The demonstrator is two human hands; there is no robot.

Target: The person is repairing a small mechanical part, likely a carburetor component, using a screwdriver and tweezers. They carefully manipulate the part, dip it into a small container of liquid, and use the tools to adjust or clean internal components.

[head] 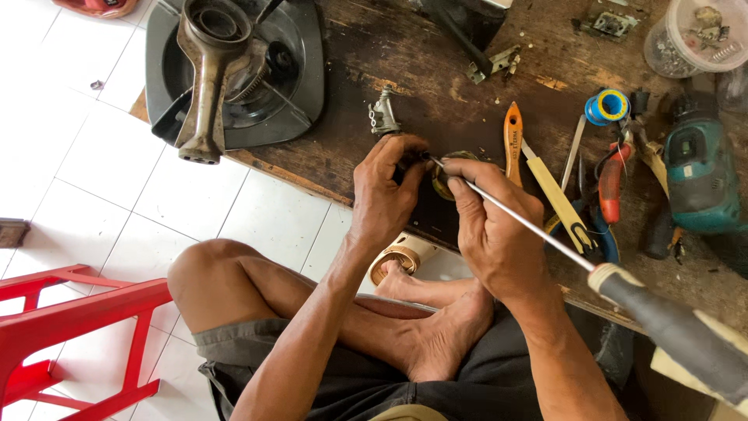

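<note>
On the dark wooden counter (pixel 436 93), near its front edge: small brass fitting (pixel 450 173), steadied by left hand (pixel 386 191) closed around it. Right hand (pixel 491 226) grips long screwdriver (pixel 530 226), tip angled at fitting. Left of it, gas burner (pixel 226 70); right, yellow-handled brush (pixel 512 140).

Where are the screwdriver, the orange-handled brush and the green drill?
screwdriver (pixel 514 216): head view, mid-shaft.
orange-handled brush (pixel 512 140): head view, on the orange handle.
green drill (pixel 701 171): head view, on its body.
</note>
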